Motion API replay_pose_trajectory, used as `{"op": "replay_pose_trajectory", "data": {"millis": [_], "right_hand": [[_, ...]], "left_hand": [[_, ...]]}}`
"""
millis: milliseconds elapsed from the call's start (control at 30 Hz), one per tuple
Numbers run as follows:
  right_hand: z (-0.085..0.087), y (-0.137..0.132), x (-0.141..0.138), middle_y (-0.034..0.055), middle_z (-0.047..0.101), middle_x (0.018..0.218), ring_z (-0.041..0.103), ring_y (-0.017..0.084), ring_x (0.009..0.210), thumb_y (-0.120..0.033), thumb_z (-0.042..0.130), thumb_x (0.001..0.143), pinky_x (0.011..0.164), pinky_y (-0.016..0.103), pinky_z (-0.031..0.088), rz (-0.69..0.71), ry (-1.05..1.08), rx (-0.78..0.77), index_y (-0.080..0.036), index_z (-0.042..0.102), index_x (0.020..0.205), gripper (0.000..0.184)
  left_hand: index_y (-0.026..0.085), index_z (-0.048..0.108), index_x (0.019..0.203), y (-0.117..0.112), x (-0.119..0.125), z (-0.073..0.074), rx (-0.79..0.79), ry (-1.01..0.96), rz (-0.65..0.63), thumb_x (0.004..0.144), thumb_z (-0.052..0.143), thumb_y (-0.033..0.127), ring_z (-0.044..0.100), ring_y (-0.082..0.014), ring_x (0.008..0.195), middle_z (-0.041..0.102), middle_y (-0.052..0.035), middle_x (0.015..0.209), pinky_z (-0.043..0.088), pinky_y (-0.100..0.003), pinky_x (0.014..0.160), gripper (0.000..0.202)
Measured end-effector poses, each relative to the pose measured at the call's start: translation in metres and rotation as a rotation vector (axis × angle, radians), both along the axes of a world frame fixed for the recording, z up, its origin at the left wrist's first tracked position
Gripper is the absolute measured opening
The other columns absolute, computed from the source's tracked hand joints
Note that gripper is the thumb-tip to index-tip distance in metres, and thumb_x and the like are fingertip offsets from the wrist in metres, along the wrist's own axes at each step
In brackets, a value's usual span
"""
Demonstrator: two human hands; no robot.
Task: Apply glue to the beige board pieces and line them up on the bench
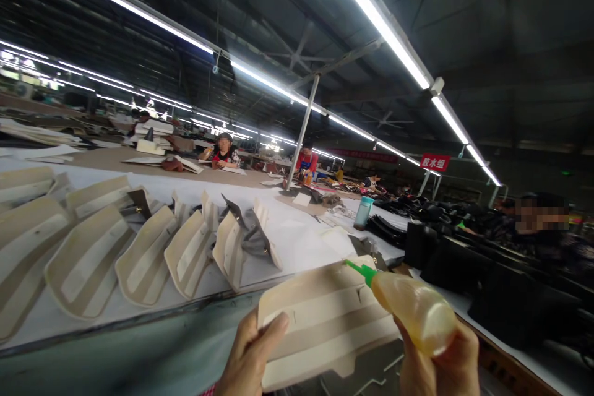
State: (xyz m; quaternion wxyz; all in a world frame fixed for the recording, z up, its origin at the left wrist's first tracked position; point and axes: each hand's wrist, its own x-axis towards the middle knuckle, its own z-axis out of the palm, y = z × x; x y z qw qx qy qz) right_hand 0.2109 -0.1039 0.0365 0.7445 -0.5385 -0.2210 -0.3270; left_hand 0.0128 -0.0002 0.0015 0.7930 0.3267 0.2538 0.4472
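Gripped in my left hand [254,352] is the left end of a beige bag panel [320,315] with paler strips across it, thumb on top. My right hand [439,359] is wrapped round a squeeze bottle [413,306] of yellowish liquid, tilted with its green nozzle [362,270] at the panel's far edge. The frame does not show clearly whether the tip touches. Beneath the panel hangs a grey piece [366,377], partly hidden. Several similar curved beige panels [151,257] stand in a row on the white table to the left.
The white-covered table [301,235] has a front edge just beyond my hands. A turquoise bottle [363,213] stands at its far right. Black pieces [450,269] are stacked on the right, near a co-worker [533,229]. A slanted white pole [302,133] rises farther back, with people around it.
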Motion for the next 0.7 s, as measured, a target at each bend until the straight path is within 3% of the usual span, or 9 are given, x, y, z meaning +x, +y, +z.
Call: {"op": "replay_pose_trajectory", "data": {"millis": [267, 700], "right_hand": [[0.0088, -0.0011, 0.0071, 0.003, 0.062, 0.084, 0.057, 0.026, 0.08, -0.044, 0.089, 0.047, 0.088, 0.051, 0.04, 0.022, 0.06, 0.033, -0.021, 0.062, 0.085, 0.053], [0.0094, 0.0005, 0.0053, -0.0001, 0.057, 0.082, 0.051, 0.021, 0.074, -0.043, 0.083, 0.056, 0.079, 0.043, 0.039, 0.011, 0.016, 0.046, -0.02, 0.057, 0.088, 0.047]], "left_hand": [[0.012, 0.054, 0.131, 0.0042, -0.001, 0.0011, 0.003, 0.008, 0.02, 0.061, 0.088, 0.046, 0.07, -0.0349, 0.104, 0.076, -0.0153, 0.109, 0.058, -0.037, 0.078, 0.085], [0.011, 0.061, 0.127, 0.0055, -0.0013, 0.0011, 0.036, 0.001, 0.04, 0.06, 0.089, 0.044, 0.07, -0.037, 0.104, 0.077, -0.015, 0.106, 0.059, -0.038, 0.075, 0.08]]}}
